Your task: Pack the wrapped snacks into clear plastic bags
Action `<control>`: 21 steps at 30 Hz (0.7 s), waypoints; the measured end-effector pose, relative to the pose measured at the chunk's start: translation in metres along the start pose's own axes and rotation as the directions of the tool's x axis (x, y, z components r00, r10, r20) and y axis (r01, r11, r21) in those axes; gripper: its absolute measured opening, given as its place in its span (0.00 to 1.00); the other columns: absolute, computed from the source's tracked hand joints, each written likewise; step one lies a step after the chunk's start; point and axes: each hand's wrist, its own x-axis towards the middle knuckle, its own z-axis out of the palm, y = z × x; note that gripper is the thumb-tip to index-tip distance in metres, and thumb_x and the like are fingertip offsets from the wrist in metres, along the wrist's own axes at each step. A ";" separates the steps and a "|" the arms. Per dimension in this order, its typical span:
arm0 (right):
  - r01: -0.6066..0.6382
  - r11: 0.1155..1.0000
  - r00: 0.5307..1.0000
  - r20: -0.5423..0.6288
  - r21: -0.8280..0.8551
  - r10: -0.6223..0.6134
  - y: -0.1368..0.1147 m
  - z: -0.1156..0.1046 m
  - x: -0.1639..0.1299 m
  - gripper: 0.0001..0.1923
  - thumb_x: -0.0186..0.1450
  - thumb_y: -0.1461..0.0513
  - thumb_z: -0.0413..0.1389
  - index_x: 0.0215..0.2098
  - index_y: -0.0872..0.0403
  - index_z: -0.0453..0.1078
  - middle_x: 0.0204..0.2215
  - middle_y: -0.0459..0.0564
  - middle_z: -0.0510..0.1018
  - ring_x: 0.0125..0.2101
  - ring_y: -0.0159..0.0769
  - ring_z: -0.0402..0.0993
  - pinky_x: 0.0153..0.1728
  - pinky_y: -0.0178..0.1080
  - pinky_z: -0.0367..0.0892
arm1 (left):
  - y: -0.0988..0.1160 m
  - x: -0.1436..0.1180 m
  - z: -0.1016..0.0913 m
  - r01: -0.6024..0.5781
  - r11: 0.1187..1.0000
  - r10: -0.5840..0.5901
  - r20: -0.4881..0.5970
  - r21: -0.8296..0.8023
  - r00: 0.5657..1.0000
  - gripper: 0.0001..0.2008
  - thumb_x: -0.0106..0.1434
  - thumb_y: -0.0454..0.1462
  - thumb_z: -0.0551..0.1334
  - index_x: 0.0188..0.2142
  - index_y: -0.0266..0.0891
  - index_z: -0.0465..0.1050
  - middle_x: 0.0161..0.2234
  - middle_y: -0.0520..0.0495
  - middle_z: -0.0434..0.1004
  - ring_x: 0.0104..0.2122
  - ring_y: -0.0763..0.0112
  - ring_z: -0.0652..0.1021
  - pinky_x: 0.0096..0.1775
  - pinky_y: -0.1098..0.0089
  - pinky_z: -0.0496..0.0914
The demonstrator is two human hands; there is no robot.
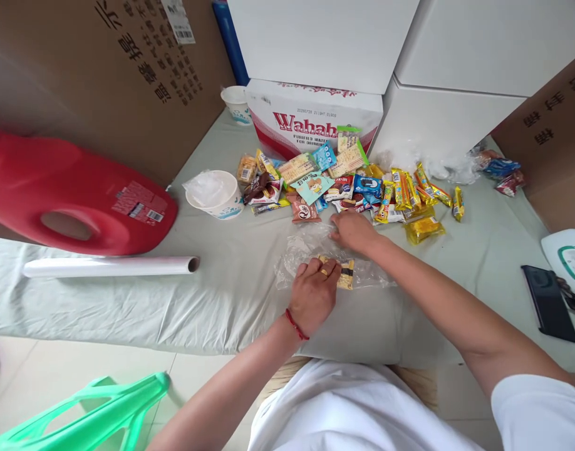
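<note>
A clear plastic bag lies flat and crumpled on the cloth in front of me. My left hand, with a ring and a red cord at the wrist, rests over it with curled fingers on a small yellow snack packet. Farther forward, my right hand is closed at the bag's far edge, beside the snack pile; what its fingertips pinch is hidden. Nearest to it are a brown snack packet, a light-blue packet and several yellow-wrapped bars.
Behind the snacks stands a Wahaha carton. To the left are a paper bowl with plastic in it, a red jug and a white roll. A phone lies at right; a green stool stands below.
</note>
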 end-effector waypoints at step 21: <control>0.552 0.833 0.797 -0.324 0.046 -0.510 -0.020 0.040 -0.114 0.13 0.75 0.65 0.44 0.46 0.52 0.72 0.59 0.54 0.76 0.51 0.38 0.77 0.44 0.39 0.74 | -0.004 -0.012 0.015 0.280 0.933 -0.336 -0.263 -0.228 0.904 0.06 0.67 0.39 0.61 0.36 0.41 0.76 0.33 0.44 0.73 0.36 0.60 0.71 0.41 0.60 0.67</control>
